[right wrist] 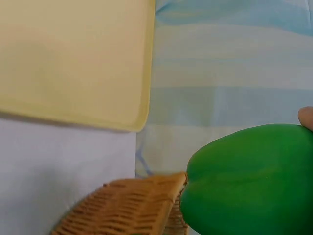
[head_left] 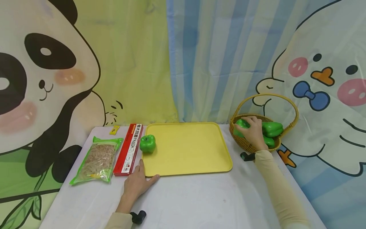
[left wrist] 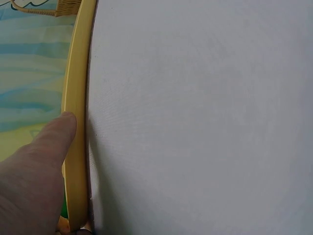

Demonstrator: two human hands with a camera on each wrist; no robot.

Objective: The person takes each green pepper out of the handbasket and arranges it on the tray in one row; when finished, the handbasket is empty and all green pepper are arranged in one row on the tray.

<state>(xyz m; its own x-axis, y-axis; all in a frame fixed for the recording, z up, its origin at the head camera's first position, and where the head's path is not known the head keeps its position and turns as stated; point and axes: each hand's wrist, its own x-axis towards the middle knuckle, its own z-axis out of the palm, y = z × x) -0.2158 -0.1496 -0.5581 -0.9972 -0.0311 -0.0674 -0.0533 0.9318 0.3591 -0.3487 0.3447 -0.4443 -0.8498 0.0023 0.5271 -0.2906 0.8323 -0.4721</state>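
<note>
My right hand [head_left: 254, 133] grips a green bell pepper [head_left: 241, 126] at the left side of a wicker basket [head_left: 248, 145]. In the right wrist view that bell pepper [right wrist: 249, 181] shows large beside the basket rim [right wrist: 132, 196], with one fingertip [right wrist: 306, 117] at its edge. More green peppers [head_left: 272, 129] lie in the basket. My left hand [head_left: 137, 183] rests at the near left corner of a yellow tray [head_left: 188, 149], fingers extended and thumb on the rim [left wrist: 78, 147]. Another green bell pepper [head_left: 147, 143] sits on the tray's left side.
Left of the tray lies a red and white pasta box [head_left: 128, 149], then a green-edged clear bag of brown food [head_left: 98, 160]. A small yellow packet [head_left: 114, 130] lies behind them. The basket's tall handle [head_left: 266, 94] arches over it. A printed curtain [head_left: 200, 63] hangs behind the table.
</note>
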